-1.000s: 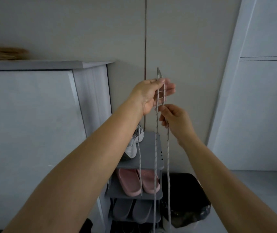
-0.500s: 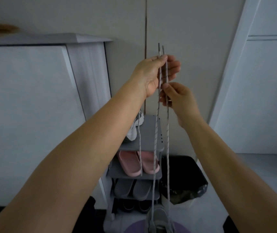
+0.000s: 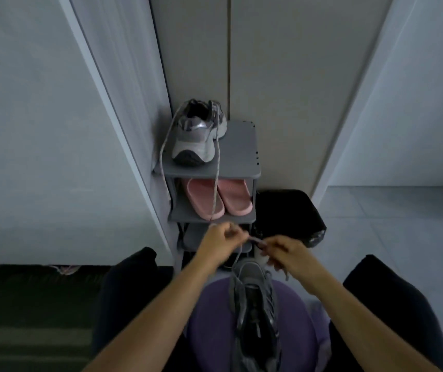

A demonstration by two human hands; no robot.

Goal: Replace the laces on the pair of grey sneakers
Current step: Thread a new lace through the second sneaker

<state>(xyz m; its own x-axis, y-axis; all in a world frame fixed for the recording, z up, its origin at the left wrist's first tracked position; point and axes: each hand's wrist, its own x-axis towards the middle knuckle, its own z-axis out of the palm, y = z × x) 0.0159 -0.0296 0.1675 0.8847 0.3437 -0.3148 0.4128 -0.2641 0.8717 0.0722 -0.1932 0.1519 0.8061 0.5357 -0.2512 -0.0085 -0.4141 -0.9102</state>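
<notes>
One grey sneaker (image 3: 255, 304) stands on a purple stool (image 3: 209, 312) between my knees, toe pointing away. Just above its toe my left hand (image 3: 221, 244) and my right hand (image 3: 282, 253) are close together, each pinching the grey lace (image 3: 254, 239), which runs between them and down to the shoe. The hands are blurred. The second grey sneaker (image 3: 197, 135) sits on the top shelf of a grey shoe rack (image 3: 241, 157), heel toward me, with its own lace ends (image 3: 216, 189) hanging down over the shelf edge.
Pink slippers (image 3: 219, 197) fill the rack's second shelf. A black-lined bin (image 3: 287, 216) stands right of the rack. A white cabinet (image 3: 53, 130) rises on the left, a white wall on the right. My dark-clad knees flank the stool.
My view has tilted down. Both hands have dropped from holding the lace ends high in front of the wall to just above the sneaker on the stool, still holding the lace.
</notes>
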